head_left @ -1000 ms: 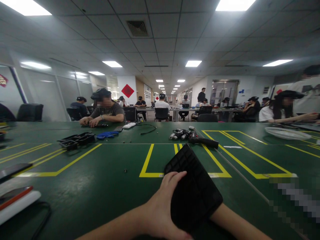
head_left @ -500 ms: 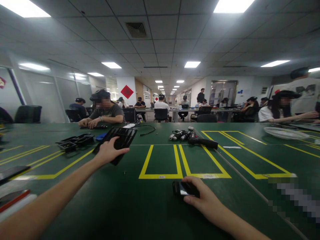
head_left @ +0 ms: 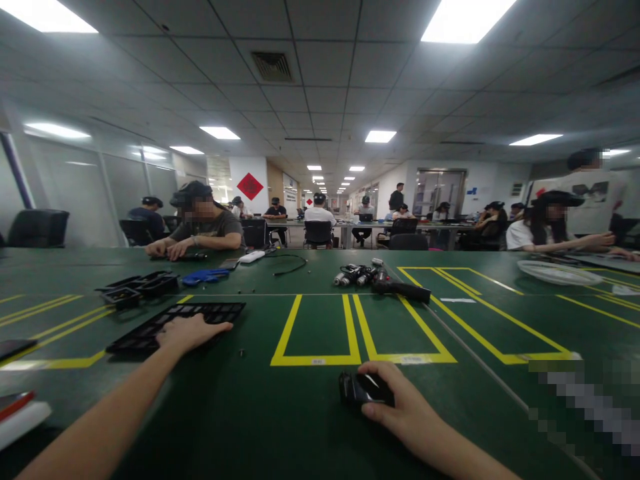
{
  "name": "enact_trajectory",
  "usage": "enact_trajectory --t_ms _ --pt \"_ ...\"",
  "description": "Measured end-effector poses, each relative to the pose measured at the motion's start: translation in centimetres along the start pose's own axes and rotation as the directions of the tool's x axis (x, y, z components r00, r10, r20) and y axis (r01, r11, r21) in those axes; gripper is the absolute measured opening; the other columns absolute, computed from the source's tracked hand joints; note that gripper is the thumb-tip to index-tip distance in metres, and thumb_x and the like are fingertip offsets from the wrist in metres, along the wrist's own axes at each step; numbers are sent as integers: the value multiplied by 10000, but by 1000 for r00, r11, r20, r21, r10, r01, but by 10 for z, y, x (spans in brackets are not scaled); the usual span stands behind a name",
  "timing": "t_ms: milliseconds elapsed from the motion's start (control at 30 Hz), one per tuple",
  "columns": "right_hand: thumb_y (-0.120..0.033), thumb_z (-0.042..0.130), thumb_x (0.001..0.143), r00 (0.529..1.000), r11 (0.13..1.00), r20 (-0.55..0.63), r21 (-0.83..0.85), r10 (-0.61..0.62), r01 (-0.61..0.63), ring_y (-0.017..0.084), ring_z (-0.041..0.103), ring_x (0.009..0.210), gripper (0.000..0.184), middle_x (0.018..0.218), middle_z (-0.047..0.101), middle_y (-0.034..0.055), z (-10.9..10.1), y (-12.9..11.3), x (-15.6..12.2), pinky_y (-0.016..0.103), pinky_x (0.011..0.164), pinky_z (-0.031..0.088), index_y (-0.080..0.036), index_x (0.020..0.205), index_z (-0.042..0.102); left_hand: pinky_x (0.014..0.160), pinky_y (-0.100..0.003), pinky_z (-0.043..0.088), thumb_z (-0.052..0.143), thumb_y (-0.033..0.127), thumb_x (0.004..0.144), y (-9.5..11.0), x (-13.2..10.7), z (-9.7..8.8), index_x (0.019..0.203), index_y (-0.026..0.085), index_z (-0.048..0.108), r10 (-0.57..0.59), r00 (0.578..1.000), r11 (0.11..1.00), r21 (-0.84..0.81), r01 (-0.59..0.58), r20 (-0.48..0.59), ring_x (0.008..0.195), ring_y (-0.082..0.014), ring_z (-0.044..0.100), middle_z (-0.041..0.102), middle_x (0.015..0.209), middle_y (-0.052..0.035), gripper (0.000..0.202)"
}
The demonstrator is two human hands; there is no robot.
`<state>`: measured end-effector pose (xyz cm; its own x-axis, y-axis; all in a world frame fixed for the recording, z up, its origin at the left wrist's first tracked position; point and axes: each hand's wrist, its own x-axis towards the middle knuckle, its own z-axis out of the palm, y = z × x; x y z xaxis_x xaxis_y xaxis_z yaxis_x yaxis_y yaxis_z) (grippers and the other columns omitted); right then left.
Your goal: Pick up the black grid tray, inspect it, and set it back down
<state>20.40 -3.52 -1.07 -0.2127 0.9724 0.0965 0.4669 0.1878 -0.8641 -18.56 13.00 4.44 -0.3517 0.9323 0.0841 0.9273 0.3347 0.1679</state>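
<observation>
Lowered since the preceding frame: one black compartmented tray [head_left: 145, 337], then tilted up in the air, now lies flat or nearly so on the green surface [head_left: 280, 427], forward and to the left. Left grip [head_left: 190, 332] rests across the top of the tray, thumb extended past the near edge; the fingertips are not clearly seen, so whether it clasps the tray or merely presses on it cannot be told. Tray covers part of the yellow tape line behind it.

Right grip [head_left: 393, 393] is closed around a glossy black device [head_left: 357, 390] — fingers over the top, thumb along the near side — in much the same position as before. Device is located just in front of the taped rectangles [head_left: 287, 361]; contact with the surface below cannot be confirmed.

A small screw [head_left: 242, 353] lies near the tray, on its right. Black plastic frames [head_left: 140, 287] sit behind the tray, with a blue item [head_left: 205, 276] beside them. Farther right, a cluster of metallic parts [head_left: 355, 274] lies next to a black-handled tool [head_left: 403, 291] — both well apart from the tray.
</observation>
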Motion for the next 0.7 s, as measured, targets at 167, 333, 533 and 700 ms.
enact_trajectory --t_ms 167,333,533,700 --pt "-279 550 708 998 998 -59 -59 12 -15 212 446 1123 450 1216 464 65 -16 -7 5 387 998 341 -215 1144 458 843 -607 343 321 762 676 11 -13 -4 1196 50 485 45 993 999 -21 -48 -108 1167 -497 355 458 1262 -248 898" --pt "-341 519 721 945 956 -328 -282 -13 -85 251 445 1120 463 1179 475 117 -59 23 18 440 981 352 -172 1148 455 975 -438 338 319 420 845 51 -80 6 1106 87 561 498 810 843 -45 -536 -310 1135 -307 459 537 1194 -173 487" --pt "-389 480 731 904 873 -426 -424 42 -241 267 477 1085 481 1139 545 137 -92 78 21 442 949 381 -140 1142 478 978 -432 364 450 418 831 81 -196 33 1076 265 615 855 515 458 -382 -803 -57 1112 -260 495 580 1190 -68 333" --pt "-471 445 742 888 779 -459 -562 -13 -278 332 305 1248 538 1259 496 122 -90 83 23 520 1023 265 -137 1160 502 988 -449 345 482 406 820 80 -215 38 1094 275 600 877 480 435 -413 -800 -6 1158 -282 458 538 1245 -79 326"
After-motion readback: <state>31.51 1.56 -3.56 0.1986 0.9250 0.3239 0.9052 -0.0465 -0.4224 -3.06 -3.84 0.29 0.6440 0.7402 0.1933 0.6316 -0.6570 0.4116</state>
